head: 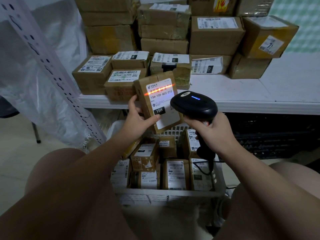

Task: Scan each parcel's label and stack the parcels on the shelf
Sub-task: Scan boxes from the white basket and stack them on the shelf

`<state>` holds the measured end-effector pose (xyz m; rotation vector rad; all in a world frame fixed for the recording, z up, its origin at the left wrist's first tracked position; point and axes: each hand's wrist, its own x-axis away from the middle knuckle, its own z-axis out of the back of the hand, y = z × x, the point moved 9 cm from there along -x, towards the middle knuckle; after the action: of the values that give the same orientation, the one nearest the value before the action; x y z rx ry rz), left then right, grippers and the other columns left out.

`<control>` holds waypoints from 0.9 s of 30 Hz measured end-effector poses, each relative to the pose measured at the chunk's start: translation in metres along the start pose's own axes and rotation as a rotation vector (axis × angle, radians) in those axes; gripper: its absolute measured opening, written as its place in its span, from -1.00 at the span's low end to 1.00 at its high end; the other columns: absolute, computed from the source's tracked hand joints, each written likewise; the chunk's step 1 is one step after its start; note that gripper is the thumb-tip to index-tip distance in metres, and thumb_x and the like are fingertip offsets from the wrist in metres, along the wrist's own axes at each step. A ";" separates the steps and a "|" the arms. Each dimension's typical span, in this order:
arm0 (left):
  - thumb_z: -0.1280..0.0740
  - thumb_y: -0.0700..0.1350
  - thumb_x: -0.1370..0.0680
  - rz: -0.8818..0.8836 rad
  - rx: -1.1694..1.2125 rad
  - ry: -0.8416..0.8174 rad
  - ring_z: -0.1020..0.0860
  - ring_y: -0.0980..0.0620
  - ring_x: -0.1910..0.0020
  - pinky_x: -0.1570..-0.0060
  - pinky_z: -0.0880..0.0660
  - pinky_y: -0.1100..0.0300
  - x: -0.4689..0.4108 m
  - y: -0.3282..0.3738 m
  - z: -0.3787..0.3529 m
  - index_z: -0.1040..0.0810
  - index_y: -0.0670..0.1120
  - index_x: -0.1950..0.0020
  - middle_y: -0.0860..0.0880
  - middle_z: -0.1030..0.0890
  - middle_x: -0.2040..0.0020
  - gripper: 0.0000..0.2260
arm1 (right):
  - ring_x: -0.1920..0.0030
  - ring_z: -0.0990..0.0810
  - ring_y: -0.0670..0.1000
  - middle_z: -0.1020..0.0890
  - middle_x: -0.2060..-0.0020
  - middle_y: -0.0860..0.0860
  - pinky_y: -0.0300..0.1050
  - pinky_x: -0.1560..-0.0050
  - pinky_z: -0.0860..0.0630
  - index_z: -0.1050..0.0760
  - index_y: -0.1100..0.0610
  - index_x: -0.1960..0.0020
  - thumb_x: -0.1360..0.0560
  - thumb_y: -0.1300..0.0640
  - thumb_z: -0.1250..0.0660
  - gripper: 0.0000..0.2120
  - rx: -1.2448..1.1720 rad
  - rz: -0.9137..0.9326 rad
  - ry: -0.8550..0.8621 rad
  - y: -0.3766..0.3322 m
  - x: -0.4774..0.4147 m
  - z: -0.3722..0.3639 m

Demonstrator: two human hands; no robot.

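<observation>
Head view: the left hand [136, 116] grips a small cardboard parcel [155, 78] from below, thumb across its white label [164, 104], holding it tilted in the air just in front of the shelf [233, 90] edge. The right hand [218, 130] is wrapped round the handle of a black scanner [194, 104] (a blue light glows on its top), whose red line [159, 90] falls across the label's barcode. Below the hands a white basket [166, 194] holds more labelled parcels [175, 174], standing close together. Behind, the shelf carries brown boxes [214, 37], low ones in front, taller stacks at the back.
</observation>
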<state>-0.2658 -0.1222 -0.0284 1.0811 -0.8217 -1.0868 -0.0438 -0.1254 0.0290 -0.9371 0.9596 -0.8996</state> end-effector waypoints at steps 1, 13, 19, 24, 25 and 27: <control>-0.46 -0.09 -0.47 0.004 0.000 -0.001 -0.56 0.12 -0.02 0.35 -0.48 0.47 0.001 0.001 0.000 0.13 0.09 -0.54 0.11 -0.42 -0.11 -0.11 | 0.32 -0.59 -0.10 -0.57 0.41 -0.02 0.02 0.20 -0.55 -0.60 0.12 0.08 -0.46 0.16 -0.47 -0.93 -0.008 -0.002 -0.013 0.000 0.000 -0.001; -0.44 -0.03 -0.47 -0.022 0.151 0.009 -0.53 0.09 -0.20 -0.19 -0.47 0.08 -0.016 0.028 -0.006 0.03 0.12 -0.53 0.04 -0.52 -0.27 -0.20 | 0.00 -0.65 -0.07 -0.67 0.16 -0.09 -0.07 -0.08 -0.58 -0.58 0.07 -0.05 -0.43 0.21 -0.45 -0.79 -0.463 -0.192 -0.012 0.027 -0.054 0.026; -0.27 0.11 -0.57 -0.104 0.033 -0.177 -0.47 0.14 -0.25 -0.22 -0.43 0.19 -0.049 0.086 -0.056 -0.24 0.03 -0.47 0.08 -0.49 -0.30 -0.49 | -0.05 -0.65 0.12 -0.69 0.06 0.08 0.13 -0.06 -0.61 -0.56 0.19 -0.10 -0.43 0.28 -0.44 -0.75 -0.591 -0.213 0.131 0.036 -0.071 0.052; -0.07 0.07 -0.66 -0.367 -0.520 0.167 -0.42 -0.07 -0.26 -0.20 -0.34 0.10 -0.104 0.142 -0.071 -0.45 -0.09 -0.29 -0.09 -0.50 -0.23 -0.65 | 0.04 -0.68 0.08 -0.68 0.14 0.08 0.19 -0.09 -0.61 -0.59 0.17 -0.06 -0.40 0.21 -0.51 -0.75 -0.403 -0.188 0.456 0.045 -0.068 0.094; -0.10 0.07 -0.64 -0.366 -0.745 0.144 -0.36 -0.12 -0.34 -0.29 -0.28 0.04 -0.116 0.141 -0.085 -0.38 -0.12 -0.37 -0.13 -0.44 -0.32 -0.61 | 0.00 -0.68 0.08 -0.70 0.08 0.06 0.18 -0.12 -0.60 -0.59 0.15 -0.11 -0.39 0.18 -0.52 -0.70 -0.390 -0.202 0.491 0.049 -0.065 0.098; -0.15 0.12 -0.60 -0.328 -1.102 0.046 -0.26 -0.17 -0.43 -0.41 -0.15 -0.04 -0.134 0.130 -0.109 -0.27 -0.12 -0.46 -0.17 -0.34 -0.43 -0.50 | -0.06 -0.67 0.02 -0.71 0.00 0.01 0.13 -0.17 -0.58 -0.58 0.11 -0.18 -0.36 0.12 -0.55 -0.60 -0.349 -0.226 0.548 0.055 -0.061 0.105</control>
<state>-0.1677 0.0476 0.0628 0.2838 0.0743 -1.4980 0.0459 -0.0270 0.0232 -1.1341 1.5355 -1.2408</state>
